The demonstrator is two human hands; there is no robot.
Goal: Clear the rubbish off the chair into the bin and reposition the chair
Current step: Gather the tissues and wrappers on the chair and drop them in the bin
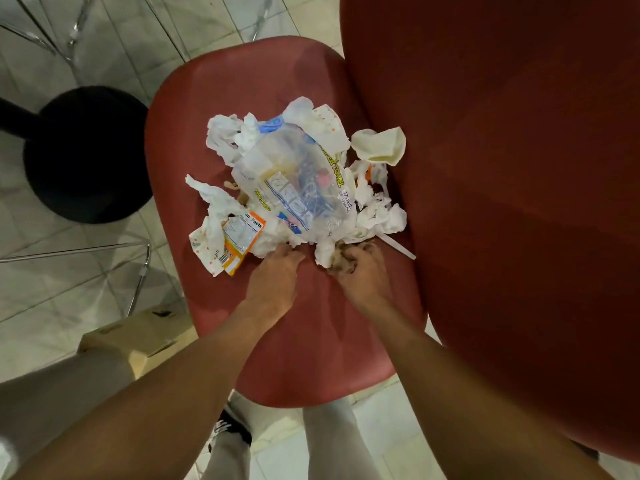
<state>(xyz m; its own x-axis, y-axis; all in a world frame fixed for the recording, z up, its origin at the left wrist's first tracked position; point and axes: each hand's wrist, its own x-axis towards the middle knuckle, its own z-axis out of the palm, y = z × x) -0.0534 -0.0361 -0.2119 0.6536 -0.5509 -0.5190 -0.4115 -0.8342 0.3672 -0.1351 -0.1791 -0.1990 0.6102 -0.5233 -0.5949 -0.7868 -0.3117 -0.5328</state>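
Red chair seat piled with rubbish.
Left hand touches the pile's near edge, fingers loosely extended; right hand grips crumpled tissue.

A red chair is seen from above, with its big back at the right. A heap of rubbish is piled on the seat. In the heap, a clear plastic bag, crumpled white tissues, an orange wrapper and a cream cup can be seen. The near edge of the heap is touched by the left hand. A crumpled tissue at the near edge is gripped by the curled fingers of the right hand. A round black bin is seen on the tiled floor at the left. A cardboard box lies near the chair.
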